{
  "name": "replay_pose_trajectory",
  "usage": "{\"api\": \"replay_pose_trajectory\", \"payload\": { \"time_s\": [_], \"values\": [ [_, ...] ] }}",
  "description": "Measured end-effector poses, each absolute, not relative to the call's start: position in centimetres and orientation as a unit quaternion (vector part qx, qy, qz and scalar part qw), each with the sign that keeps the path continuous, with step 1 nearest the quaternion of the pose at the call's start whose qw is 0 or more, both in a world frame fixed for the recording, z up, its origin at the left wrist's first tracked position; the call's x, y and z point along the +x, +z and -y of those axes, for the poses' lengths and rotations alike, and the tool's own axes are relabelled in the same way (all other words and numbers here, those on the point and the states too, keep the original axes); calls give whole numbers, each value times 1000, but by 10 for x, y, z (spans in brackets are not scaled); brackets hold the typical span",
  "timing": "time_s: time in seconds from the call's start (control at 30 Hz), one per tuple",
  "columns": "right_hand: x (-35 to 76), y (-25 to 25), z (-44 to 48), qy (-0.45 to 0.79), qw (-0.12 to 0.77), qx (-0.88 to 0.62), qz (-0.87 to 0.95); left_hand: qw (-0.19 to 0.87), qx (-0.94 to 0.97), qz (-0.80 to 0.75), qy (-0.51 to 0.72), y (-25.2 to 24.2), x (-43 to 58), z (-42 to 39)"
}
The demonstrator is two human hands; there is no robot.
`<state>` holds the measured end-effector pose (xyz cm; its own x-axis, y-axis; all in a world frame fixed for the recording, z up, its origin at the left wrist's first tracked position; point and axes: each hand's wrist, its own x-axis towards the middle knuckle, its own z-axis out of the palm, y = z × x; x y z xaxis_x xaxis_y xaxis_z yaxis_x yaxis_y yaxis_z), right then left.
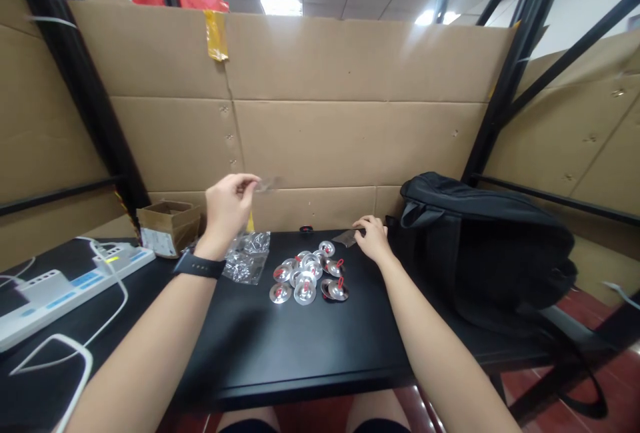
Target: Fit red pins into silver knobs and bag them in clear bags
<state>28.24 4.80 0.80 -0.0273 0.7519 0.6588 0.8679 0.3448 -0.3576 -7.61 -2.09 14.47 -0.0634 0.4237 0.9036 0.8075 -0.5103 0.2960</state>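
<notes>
My left hand [229,203] is raised above the back of the table, its thumb and fingers pinched on a small clear plastic bag [270,184], blurred at its far end. My right hand [373,236] is low at the back right, fingers apart, beside another small clear plastic bag [345,238] lying on the table; its fingertips reach the bag's edge. Between the hands lies a loose pile of silver finger cymbals [305,288] with red loops, some overlapping. Several crumpled clear bags [246,263] lie left of the pile, below my left hand.
A black backpack [435,246] stands on the right of the black table [300,353]. At the left are an open cardboard box [173,223] and a white power strip [75,293] with cables. A cardboard wall [310,146] closes off the back, near a small black object [306,229].
</notes>
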Motion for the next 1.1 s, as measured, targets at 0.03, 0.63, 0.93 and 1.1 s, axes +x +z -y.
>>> {"api": "replay_pose_trajectory", "payload": {
  "time_s": [0.03,0.63,0.93,1.1],
  "values": [
    [283,7,-48,-68,403,-568,714,180,-657,455,-574,151,-75,27],
    [281,-1,-56,-6,369,-495,786,155,-707,674,-148,44,-138,-15],
    [279,2,-52,27,356,-494,793,39,-788,602,-119,17,-135,-9],
    [269,-1,-49,50,328,-477,814,45,-809,581,-76,6,-131,-15]
  ]
}}
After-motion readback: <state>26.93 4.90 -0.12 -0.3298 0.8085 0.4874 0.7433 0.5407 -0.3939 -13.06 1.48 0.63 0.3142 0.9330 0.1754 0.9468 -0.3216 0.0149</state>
